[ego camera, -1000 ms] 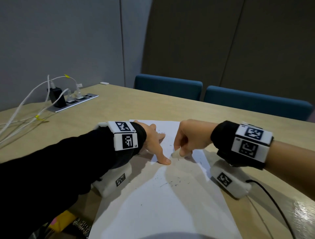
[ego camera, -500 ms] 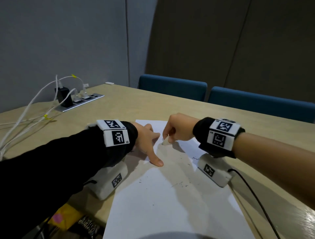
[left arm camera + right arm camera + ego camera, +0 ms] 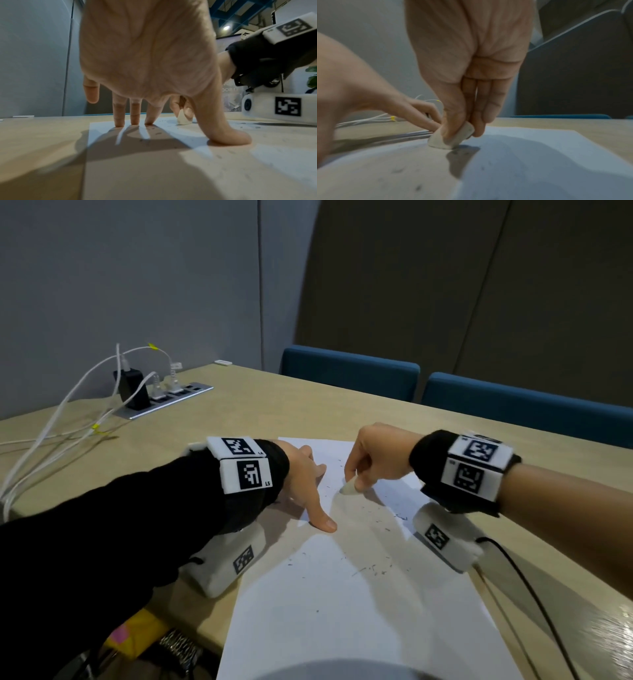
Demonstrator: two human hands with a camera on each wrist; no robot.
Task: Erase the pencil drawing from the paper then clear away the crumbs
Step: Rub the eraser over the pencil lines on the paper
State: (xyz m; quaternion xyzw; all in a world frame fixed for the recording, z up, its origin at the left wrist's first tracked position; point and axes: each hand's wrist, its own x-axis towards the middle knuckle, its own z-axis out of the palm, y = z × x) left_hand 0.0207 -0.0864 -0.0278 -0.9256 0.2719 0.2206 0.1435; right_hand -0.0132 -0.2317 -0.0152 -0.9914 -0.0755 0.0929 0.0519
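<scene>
Thin white paper sheet (image 3: 342,604), light and easily crumpled, best pinned flat by splayed left hand (image 3: 305,474) while right hand (image 3: 373,457) pinches small, soft white eraser (image 3: 349,489).

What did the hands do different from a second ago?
The right hand slid the eraser away from the person, up the paper toward its far edge, then stayed about there. It keeps pinching the eraser, whose tip touches the sheet. The left hand still presses the paper flat with spread fingers. Dark crumbs still lie scattered on the sheet.
</scene>
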